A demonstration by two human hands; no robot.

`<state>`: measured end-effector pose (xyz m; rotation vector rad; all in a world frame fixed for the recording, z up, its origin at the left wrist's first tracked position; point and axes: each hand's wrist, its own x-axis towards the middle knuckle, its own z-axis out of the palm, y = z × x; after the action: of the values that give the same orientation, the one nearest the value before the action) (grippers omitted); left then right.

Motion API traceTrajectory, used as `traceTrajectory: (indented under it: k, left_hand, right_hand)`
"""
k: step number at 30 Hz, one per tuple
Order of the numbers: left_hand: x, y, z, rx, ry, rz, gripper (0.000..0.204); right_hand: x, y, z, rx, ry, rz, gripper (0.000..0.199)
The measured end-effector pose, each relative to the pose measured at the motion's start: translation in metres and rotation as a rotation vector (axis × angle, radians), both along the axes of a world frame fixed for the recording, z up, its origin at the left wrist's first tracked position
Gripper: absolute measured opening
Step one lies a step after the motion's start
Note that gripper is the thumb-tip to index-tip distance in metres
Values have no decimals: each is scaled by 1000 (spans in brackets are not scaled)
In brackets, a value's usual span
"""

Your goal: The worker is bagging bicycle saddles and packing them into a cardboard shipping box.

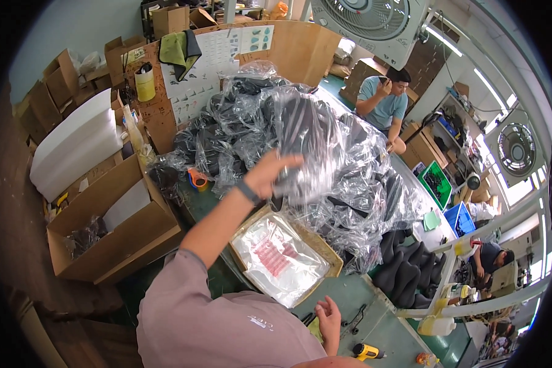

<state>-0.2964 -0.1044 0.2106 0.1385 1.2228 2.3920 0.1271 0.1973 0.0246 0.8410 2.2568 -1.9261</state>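
My left hand (265,175), a dark band at its wrist, reaches to the lower edge of a clear-bagged black saddle (305,126). The bag's lower end is smeared by motion; one finger lies stretched along it and the others are hidden. Behind and around it rises a heap of bagged black saddles (227,138). Below my left forearm lies a shallow cardboard tray (334,268) holding flat clear bags (276,254) with red print. My right hand (329,322) is low over the bench, fingers loosely apart and empty, beside a green cloth (316,329).
A yellow-black power tool (368,351) lies at the front edge. Unbagged black saddles (405,276) are piled at right. An orange tape roll (197,179) sits left of the heap. Open cardboard box (113,218) at left; large fan (368,24) overhead. A person (383,104) sits across the bench.
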Motion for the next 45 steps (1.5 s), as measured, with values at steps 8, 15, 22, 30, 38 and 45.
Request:
traceTrajectory:
  k: [8,15,22,30,38,45]
  left_hand:
    - [-140,-50,-31,430,156,468,31]
    - [32,-96,-234,93,-42,875,31]
    - [104,-153,-396,-683,-418,784,79]
    - [0,-215,-556,-1053,-313,688,115]
    - [55,-40,-318,-1581,624,1089,43]
    - [192,183,-321,-1206,764,-317,18]
  right_hand:
    - [0,0,-55,136,-214,223,66]
    - [-4,-1,-63,376,-298,584,66]
    - [-7,27,-64,532,-383,693,65]
    - [-21,44,-77,543,-349,604,67]
    - [35,97,-95,340,-558,277,70]
    - [14,261,-201,251,-433,6,65]
